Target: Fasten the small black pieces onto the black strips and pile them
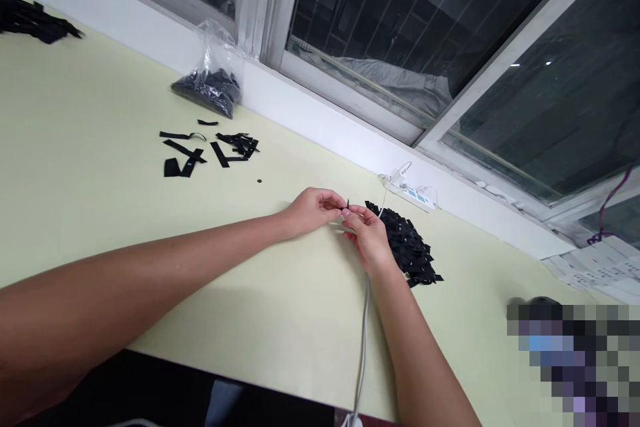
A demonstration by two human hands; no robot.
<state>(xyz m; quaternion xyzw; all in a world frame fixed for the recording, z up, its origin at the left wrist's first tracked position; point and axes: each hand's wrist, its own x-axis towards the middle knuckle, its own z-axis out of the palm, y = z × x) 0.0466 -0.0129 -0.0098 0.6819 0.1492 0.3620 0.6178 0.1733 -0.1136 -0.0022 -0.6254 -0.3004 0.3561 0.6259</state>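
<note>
My left hand (314, 211) and my right hand (367, 233) meet fingertip to fingertip above the table. Between them they pinch a small black strip (348, 204), of which only a short end sticks up; my fingers hide the rest. Right beside my right hand lies a large heap of short black strips (413, 247), some with small light marks. To the left is a loose group of black strips (185, 157), with a smaller pile of strips (240, 145) next to it. A small dark round piece (259, 181) lies alone nearer my left hand.
A clear plastic bag (213, 80) with black pieces stands by the wall. More black strips (35, 19) lie at the far left. A power strip (410, 193) sits against the wall, and a white cable (365, 333) runs under my right arm to the table's front edge.
</note>
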